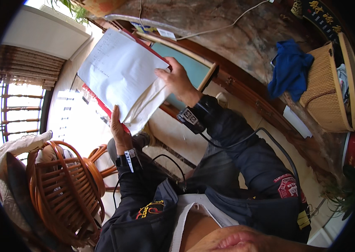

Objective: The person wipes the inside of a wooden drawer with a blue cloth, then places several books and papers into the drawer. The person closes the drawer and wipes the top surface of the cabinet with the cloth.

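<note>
Both hands hold a stack made of a red folder [104, 107] with a large white sheet of paper [117, 69] on top, which bears handwriting. My left hand [119, 129] grips the lower edge of the stack, thumb on top. At its right corner, my right hand [179, 80] pinches the stack, the thumb over the paper. A creased whitish sheet [147, 105] hangs from the lower right side, between the two hands. Behind the stack, a drawer [193, 63] with a blue-green bottom stands pulled out; part of it is hidden by the stack and my right hand.
A brown stone-like tabletop [237, 41] runs above the drawer, with a pale cable [224, 26] across it. A blue cloth [290, 69] lies by a woven basket [322, 89] at the right. An orange-brown rattan chair [67, 186] stands at the lower left, near my left arm.
</note>
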Available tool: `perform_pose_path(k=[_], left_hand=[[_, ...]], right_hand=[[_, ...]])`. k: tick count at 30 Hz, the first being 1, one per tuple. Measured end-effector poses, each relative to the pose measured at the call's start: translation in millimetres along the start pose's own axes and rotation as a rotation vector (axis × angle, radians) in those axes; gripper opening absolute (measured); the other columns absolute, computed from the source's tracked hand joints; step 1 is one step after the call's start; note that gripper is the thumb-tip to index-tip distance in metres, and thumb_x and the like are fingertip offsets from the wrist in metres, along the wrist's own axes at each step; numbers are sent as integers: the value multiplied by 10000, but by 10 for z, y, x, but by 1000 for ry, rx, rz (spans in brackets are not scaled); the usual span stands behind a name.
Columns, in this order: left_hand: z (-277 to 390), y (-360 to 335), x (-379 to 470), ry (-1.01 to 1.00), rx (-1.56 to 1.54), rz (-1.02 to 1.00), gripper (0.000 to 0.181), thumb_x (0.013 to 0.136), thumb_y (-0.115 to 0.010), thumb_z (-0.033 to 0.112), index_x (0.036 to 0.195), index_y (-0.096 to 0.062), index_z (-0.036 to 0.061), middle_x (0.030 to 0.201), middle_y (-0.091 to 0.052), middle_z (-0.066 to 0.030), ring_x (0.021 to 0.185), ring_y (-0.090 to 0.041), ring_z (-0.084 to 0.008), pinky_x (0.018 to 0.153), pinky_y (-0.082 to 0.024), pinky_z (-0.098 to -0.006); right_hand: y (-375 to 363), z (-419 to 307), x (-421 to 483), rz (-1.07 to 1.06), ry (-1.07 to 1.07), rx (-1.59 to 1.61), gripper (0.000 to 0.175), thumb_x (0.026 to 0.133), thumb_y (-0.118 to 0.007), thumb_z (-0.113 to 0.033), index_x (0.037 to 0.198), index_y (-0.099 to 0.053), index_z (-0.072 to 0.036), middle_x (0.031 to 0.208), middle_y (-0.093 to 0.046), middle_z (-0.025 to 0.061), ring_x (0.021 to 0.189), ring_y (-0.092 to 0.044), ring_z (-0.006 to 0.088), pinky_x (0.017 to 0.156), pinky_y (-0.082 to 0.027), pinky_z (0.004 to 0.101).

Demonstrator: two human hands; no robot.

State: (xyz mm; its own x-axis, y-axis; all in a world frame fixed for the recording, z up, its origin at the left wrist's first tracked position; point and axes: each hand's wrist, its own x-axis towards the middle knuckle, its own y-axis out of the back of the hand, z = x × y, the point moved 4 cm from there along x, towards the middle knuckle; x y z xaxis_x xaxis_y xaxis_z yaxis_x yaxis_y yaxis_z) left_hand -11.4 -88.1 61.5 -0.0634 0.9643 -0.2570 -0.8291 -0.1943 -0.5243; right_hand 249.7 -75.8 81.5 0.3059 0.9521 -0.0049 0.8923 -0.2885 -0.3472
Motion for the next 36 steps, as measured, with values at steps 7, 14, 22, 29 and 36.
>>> perform_pose_path(k=[7,14,22,29,36], left_hand=[[-135,412,150,106,-66,42,249,911,-639,138,1098,-624,-25,1056,-674,-105,905,-674,-212,815,-564,-339],[-575,176,673,54,-44,-16,312,878,-665,59,1166,-555,11,1017,-651,-74,911,-653,-189,799,-560,-312],[-1125,-296,1206,80,-52,-193,344,902,-629,98,1210,-506,9,1026,-638,-97,870,-661,-220,729,-590,-359],[-1398,-219,1422,137,-76,-168,434,862,-665,48,1253,-485,-12,1120,-625,-126,985,-633,-236,844,-540,-363],[-1489,-47,1550,128,447,-147,371,886,-656,157,1124,-580,-117,1037,-659,-130,884,-633,-202,763,-516,-329]], right_hand=[[-186,656,154,-42,-231,74,441,809,-653,-78,1204,-528,72,1037,-636,135,912,-615,185,797,-501,302],[240,1036,644,55,-196,124,388,767,-656,-62,1122,-586,78,976,-660,130,817,-639,194,732,-513,310],[871,1256,1153,77,-329,33,386,785,-647,-74,1132,-581,82,967,-651,138,805,-635,215,708,-508,326],[982,1446,1353,68,-296,-80,403,806,-631,-67,1183,-578,66,1088,-645,139,969,-607,207,852,-465,311],[994,1657,1440,56,-265,-62,454,799,-637,-52,1238,-561,36,1108,-637,106,991,-589,192,894,-445,313]])
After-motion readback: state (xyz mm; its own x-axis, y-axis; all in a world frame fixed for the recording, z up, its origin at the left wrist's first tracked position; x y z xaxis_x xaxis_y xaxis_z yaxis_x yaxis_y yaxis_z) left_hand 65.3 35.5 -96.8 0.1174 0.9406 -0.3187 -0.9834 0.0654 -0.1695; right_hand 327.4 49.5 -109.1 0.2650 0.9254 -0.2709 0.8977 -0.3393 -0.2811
